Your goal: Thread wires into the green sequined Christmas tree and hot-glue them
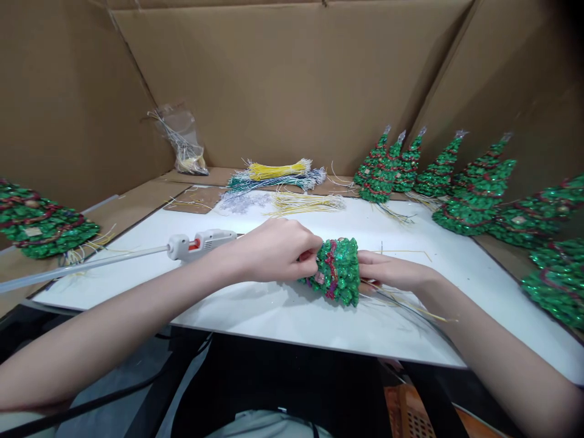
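Note:
A small glittery green Christmas tree (340, 271) with red garland lies on its side over the white board, its wide base facing right. My left hand (285, 250) is closed around its narrower upper part, which the fingers hide. At the base, my right hand (392, 271) has its fingertips at or inside the bottom opening; they are partly hidden. Thin yellow and dark wires (406, 304) trail from the base under my right wrist. Behind my left forearm lies a white glue gun (205, 242) with a long clear glue stick (91, 267).
Several finished-looking green trees (469, 194) stand along the right side, and another tree (43, 222) leans at the left. Bundles of yellow wire (279, 169) and green wire (269, 181) lie at the back. A clear plastic bag (182, 143) rests against the cardboard wall (283, 79).

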